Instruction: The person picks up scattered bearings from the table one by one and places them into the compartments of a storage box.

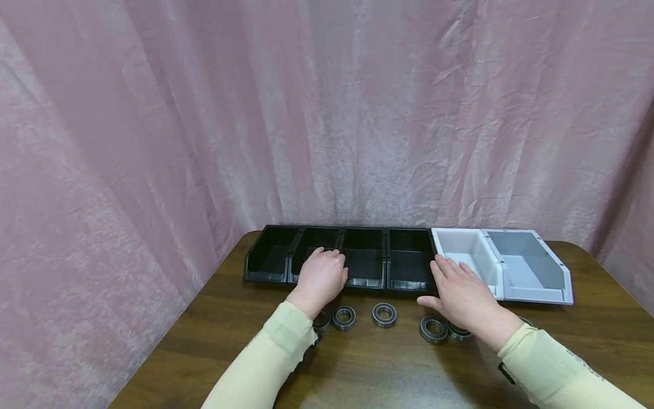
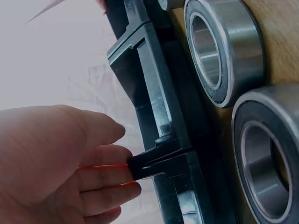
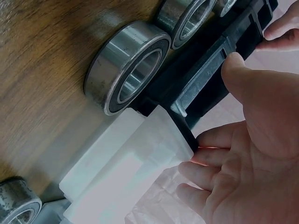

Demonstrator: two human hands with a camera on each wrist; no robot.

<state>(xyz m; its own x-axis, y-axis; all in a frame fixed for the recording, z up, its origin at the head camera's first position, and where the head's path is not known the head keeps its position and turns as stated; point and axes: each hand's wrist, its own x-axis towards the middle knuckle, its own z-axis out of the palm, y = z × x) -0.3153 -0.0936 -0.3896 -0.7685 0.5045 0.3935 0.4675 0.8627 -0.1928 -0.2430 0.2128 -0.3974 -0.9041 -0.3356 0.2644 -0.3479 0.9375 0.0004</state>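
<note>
From where I stand, four black plastic open-front bins [image 1: 268, 278] line up along the far left of the brown wood-grain table [image 1: 357, 369]. The left hand [image 1: 322, 277] rests its fingertips on the divider beside the second bin, thumb apart from the fingers, clamped on nothing. Near the row, on the bare wood, lie round steel ring bearings with dark seals [image 1: 384, 324], some partly hidden behind the arms. Farther right, the right hand [image 1: 462, 298] lays extended fingers at the seam between the last black bin and a white plastic bin [image 1: 460, 241], its thumb spread away. A grey plastic bin [image 1: 536, 295] ends the row. I'd judge the step in hand is steadying or squaring up the bins; the next move likely calls for even, gentle pressure, clear of the bearings.
</note>
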